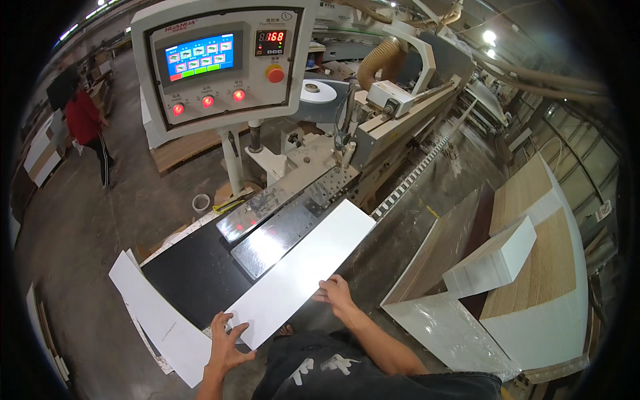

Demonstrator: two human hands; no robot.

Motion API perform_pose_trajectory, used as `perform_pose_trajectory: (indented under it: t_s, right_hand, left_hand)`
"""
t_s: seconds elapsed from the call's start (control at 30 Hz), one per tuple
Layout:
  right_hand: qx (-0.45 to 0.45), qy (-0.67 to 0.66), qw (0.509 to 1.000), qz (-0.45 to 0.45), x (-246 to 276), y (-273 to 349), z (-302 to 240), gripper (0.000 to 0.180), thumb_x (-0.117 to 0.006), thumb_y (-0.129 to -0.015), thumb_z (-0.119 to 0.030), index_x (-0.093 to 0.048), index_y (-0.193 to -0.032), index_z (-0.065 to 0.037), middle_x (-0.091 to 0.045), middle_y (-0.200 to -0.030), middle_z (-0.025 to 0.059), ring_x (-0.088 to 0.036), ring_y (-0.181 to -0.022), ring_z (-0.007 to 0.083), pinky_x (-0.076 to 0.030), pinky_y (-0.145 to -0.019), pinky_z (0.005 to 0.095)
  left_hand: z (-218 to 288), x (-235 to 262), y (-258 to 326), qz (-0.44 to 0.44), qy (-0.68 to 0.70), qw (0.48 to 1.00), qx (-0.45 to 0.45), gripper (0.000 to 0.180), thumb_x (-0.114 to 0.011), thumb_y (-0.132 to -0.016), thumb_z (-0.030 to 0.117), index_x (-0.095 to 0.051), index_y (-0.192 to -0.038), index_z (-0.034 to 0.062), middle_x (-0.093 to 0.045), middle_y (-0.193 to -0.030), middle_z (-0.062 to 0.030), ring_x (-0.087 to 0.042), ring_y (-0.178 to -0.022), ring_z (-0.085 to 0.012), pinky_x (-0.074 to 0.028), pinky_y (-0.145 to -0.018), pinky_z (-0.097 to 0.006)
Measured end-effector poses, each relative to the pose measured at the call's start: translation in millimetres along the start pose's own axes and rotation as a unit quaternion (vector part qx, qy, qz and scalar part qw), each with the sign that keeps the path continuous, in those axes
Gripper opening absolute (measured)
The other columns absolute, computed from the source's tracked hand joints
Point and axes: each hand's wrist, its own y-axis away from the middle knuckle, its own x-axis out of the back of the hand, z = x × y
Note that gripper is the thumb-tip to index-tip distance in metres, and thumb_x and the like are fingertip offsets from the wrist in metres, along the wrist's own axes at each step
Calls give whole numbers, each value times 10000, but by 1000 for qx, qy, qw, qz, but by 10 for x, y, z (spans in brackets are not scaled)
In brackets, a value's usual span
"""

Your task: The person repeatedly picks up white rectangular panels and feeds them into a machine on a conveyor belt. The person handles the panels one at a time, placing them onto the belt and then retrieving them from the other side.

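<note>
A long white board (303, 270) lies slantwise over the metal plates at the infeed of an edge banding machine (313, 177). My left hand (228, 343) grips the board's near end at its corner, thumb and fingers spread around the edge. Farther along, my right hand (335, 293) holds the board's right long edge, with some fingertips hidden under it. The board's far end reaches the machine's guide beside the roller track (413, 177). Left of the board is a black table surface (193, 267).
A control panel (220, 67) with a lit screen and red button stands at upper left. White panels (160, 320) lean at lower left. On the right, a stack of white boards (493, 257) rests on wood-grain panels (533, 287). A person in red (85, 120) is at far left.
</note>
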Motion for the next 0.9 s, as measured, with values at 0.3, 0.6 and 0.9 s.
perform_pose_trajectory:
  t_s: [0.3, 0.6, 0.9]
  right_hand:
    - [82, 56, 993, -60, -461, -699, -77, 1151, -714, -928, 36, 166, -1670, 7, -635, -1053, 110, -682, -948, 198, -630, -843, 377]
    - [252, 321, 912, -43, -431, -1433, -87, 896, -772, -941, -201, -276, -1599, 152, 67, -1738, 374, -20, -1642, 477, -182, -1308, 514]
    - [361, 314, 870, -116, -77, -1739, -129, 777, -706, -980, -134, -315, -1592, 143, 77, -1731, 381, 32, -1627, 521, -205, -1301, 503]
  left_hand:
    - [-366, 26, -503, 44, 18, 998, 42, 722, -911, -562, 267, -712, -1242, 128, -418, -1586, -257, -296, -1550, -532, -363, -1210, -609]
    - [-318, -306, -645, 135, -26, 979, 150, 628, -811, -869, 160, -633, -1468, 101, -312, -1717, -257, -273, -1586, -487, -291, -1258, -573]
    - [-124, -706, -934, 146, -97, 971, 164, 491, -596, -985, -1, -591, -1476, 22, -395, -1672, -284, -351, -1552, -484, -324, -1212, -552]
